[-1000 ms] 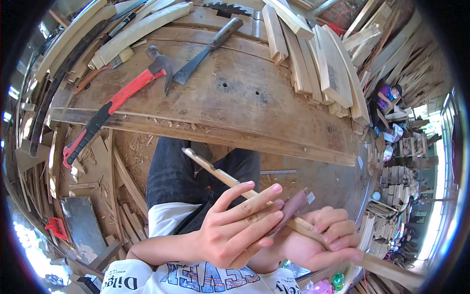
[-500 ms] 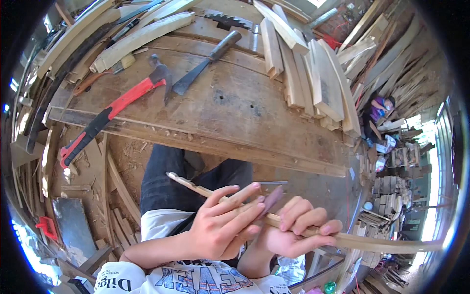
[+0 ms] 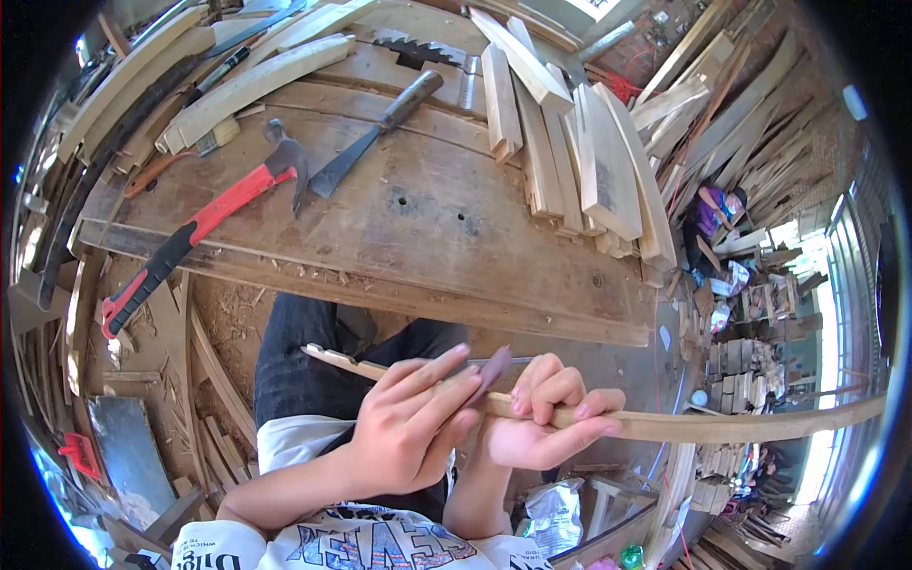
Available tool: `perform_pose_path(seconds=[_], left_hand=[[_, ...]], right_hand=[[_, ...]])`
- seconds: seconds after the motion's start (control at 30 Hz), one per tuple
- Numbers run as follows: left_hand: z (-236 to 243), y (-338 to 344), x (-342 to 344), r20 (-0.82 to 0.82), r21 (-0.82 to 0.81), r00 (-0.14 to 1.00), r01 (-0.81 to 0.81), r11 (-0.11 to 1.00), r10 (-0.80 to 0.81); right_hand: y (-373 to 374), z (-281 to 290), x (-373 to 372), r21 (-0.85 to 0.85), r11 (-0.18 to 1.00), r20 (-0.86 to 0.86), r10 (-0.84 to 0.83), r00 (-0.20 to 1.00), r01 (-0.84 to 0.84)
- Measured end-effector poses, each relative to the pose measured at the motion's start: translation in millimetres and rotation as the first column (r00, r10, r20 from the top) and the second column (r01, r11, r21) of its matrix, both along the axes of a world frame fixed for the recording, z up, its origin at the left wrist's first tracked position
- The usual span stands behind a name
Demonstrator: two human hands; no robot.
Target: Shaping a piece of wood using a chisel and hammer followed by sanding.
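Observation:
Across my lap lies a long thin wooden strip [image 3: 741,427], its notched, narrow end to the left of my hands and its plain length running far right. My right hand [image 3: 556,418] is closed round the strip near its middle, fingers curled over it. My left hand [image 3: 408,413] presses a folded purplish-brown piece of sandpaper [image 3: 494,370] onto the strip, just left of the right hand. The fingers of that hand lie along the strip, and part of the sandpaper is hidden under them.
On the wooden workbench [image 3: 332,228] ahead lie a red-and-black hammer [image 3: 228,199], a wide chisel [image 3: 356,157], a brush [image 3: 214,138] and several wooden pieces [image 3: 608,180]. Lumber is piled along the right. Another person [image 3: 717,214] sits at the far right.
My left hand and the sandpaper have slid a little along the strip. The strip's right end has swung upward. The whole view has shifted slightly, moving the bench leftward.

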State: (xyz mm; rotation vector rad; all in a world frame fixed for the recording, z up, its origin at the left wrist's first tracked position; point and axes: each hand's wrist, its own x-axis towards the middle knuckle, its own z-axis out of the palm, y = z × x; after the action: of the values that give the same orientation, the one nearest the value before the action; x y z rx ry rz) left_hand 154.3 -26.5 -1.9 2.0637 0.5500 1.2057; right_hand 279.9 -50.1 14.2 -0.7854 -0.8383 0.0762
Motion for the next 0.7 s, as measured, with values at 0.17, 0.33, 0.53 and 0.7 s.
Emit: perform_pose_path(seconds=[0.17, 0.33, 0.53, 0.7], left_hand=[[-2.0, 5.4, 7.8, -0.043, -0.009, 0.999, -0.025, 1.000, 0.025], [2.9, 23.4, 22.7, -0.046, 0.057, 0.996, -0.075, 0.996, 0.078], [-21.3, 27.3, 48.4, -0.147, 0.069, 0.968, -0.195, 0.978, 0.203], [-30.0, 17.4, 59.1, -0.127, 0.186, 0.947, -0.269, 0.945, 0.295]], right_hand=[[15.4, -6.8, 17.5, -0.064, 0.994, -0.051, -0.095, 0.994, 0.092], [44.5, -12.6, 42.9, -0.025, 1.000, -0.088, -0.001, 0.996, -0.001], [76.3, -27.0, 73.2, -0.015, 0.990, -0.131, 0.140, 0.981, -0.143], [72.7, -48.8, 87.4, -0.008, 0.984, -0.141, 0.175, 0.974, -0.178]])
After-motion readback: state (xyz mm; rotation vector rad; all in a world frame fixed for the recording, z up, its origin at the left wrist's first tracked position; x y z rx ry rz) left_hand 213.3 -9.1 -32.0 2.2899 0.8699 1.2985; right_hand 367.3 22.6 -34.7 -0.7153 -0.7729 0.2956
